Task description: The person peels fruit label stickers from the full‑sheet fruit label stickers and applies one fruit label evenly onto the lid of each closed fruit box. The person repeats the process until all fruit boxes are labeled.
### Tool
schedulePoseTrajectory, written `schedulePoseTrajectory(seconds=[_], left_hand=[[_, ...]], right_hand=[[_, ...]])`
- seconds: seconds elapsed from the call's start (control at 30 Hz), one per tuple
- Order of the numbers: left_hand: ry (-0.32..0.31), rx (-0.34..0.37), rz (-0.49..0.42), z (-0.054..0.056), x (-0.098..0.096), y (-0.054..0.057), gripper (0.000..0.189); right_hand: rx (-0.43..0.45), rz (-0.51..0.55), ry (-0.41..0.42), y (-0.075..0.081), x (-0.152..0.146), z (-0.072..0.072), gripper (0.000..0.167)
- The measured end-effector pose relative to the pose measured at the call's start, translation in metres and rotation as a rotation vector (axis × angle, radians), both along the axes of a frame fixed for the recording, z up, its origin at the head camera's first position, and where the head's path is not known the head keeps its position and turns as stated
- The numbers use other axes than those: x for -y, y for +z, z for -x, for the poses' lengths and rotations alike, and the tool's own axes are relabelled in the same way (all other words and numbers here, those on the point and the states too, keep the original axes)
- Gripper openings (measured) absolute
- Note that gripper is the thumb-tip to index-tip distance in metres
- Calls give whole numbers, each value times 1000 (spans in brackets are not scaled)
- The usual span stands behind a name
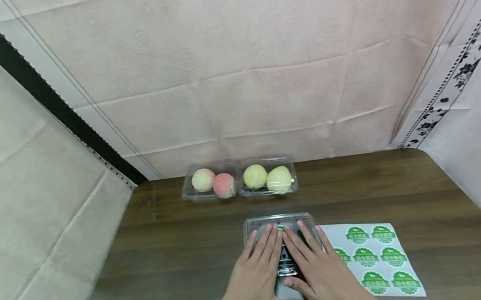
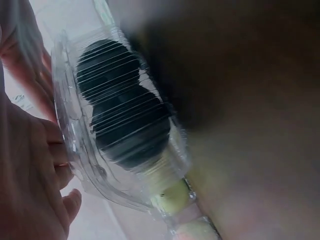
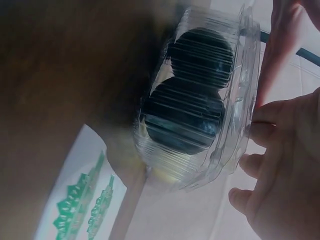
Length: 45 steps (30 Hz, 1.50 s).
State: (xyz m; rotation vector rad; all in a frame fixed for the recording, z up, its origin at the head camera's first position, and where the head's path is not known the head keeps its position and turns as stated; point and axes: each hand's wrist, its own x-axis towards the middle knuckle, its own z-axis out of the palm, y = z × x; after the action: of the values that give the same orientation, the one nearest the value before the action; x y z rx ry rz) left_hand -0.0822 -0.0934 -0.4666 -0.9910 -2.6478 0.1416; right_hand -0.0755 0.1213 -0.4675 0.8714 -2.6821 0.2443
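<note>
"Hands first: how do they lie?"

"Left hand (image 1: 256,279) and right hand (image 1: 324,274) are both flat, fingers straight, touching the top of a clear box (image 1: 256,222). They grip nothing."

"Which way is the box?"

"Right under them, its long side running away like the fingers. Neither hand is nearer. Two dark round things (image 2: 127,107) sit inside, and a green sticker (image 1: 280,228) shows between the fingertips."

"What's around?"

"A sticker sheet (image 1: 379,259), just beside the right hand. Past the fingertips, two more boxes (image 1: 187,193) hold pink fruit (image 1: 224,185) and pale green fruit (image 1: 279,180)."

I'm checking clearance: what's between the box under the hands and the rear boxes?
The head view shows only bare table between the front box and rear boxes.
</note>
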Motion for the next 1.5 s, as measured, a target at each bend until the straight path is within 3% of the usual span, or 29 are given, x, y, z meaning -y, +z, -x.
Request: schedulePoseTrajectory(seconds=[0.2,0.43,0.67,0.87,0.97,1.1,1.4,1.5], left_hand=[[59,42,44,10,-7,5,129],[111,89,63,22,-11,8,129],[178,167,-41,31,-10,8,128],[274,192,-138,35,1,8,128],[333,237,-244,35,7,8,126],[385,340,-459,31,10,6,123],[561,522,-952,21,1,-4,108],[586,577,-1137,20,-3,-10,98]], right_hand=[[156,12,-30,9,5,10,82],[206,28,-51,13,8,24,85],[252,71,-171,14,6,35,88],[374,169,-291,9,-7,37,91],[414,235,-314,10,-15,37,88],[458,373,-303,8,-20,34,78],[619,869,-358,0,-10,32,75],[687,1004,-399,-2,-6,32,75]])
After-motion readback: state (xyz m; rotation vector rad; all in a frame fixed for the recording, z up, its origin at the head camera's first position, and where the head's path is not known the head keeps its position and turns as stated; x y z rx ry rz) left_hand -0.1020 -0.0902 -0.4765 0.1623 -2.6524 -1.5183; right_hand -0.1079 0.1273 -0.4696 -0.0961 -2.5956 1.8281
